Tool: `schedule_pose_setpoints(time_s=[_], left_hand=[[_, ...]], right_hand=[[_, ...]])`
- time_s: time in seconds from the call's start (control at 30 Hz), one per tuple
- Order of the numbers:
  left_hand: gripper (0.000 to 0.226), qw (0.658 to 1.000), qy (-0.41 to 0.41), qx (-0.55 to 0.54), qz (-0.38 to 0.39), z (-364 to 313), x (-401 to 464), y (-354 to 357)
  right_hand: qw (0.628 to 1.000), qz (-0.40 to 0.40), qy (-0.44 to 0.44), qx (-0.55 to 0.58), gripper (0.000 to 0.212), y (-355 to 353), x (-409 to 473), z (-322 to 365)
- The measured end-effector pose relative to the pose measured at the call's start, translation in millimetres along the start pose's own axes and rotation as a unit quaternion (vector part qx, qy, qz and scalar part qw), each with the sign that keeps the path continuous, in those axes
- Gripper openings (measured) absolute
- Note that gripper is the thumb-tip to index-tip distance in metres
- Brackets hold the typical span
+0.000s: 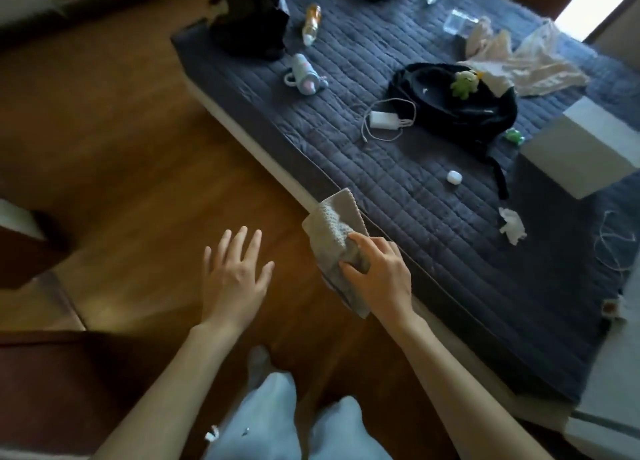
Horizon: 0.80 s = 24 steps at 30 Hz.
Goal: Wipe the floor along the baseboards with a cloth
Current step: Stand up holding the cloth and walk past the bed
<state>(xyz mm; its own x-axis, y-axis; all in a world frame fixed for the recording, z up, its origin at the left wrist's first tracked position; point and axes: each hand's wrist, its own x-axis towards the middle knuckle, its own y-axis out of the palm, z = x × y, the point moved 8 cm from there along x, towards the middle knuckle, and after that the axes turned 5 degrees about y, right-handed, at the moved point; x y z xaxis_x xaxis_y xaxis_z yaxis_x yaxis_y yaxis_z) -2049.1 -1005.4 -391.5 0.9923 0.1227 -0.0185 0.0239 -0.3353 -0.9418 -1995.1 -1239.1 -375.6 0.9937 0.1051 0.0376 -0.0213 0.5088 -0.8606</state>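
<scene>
Grey cloth [334,248] held above the wooden floor [138,182], beside the edge of a quilted mattress [398,196].
The right hand [375,274] pinches the cloth, apparently between thumb and fingers; the left hand [233,276] is released, fingers spread, grasping nothing, over the floor.
</scene>
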Motion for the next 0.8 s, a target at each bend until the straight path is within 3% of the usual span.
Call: schedule_pose_setpoints(time_s=[0.33, 0.6, 0.8], left_hand=[[0.056, 0.997, -0.066, 0.016, -0.027, 151.0, 53.3, -47.5], [0.045, 0.99, -0.106, 0.043, -0.084, 213.4, 91.1, -64.8], [0.051, 0.985, -0.15, 0.045, -0.07, 236.5, 145.7, -56.5]], right_hand=[[0.999, 0.012, -0.037, 0.017, 0.046, 71.1, 92.1, 121.9], [0.997, 0.044, -0.064, -0.004, 0.049, 113.2, 165.9, 169.5], [0.992, 0.081, -0.092, -0.014, 0.05, 143.9, 243.2, 195.2]])
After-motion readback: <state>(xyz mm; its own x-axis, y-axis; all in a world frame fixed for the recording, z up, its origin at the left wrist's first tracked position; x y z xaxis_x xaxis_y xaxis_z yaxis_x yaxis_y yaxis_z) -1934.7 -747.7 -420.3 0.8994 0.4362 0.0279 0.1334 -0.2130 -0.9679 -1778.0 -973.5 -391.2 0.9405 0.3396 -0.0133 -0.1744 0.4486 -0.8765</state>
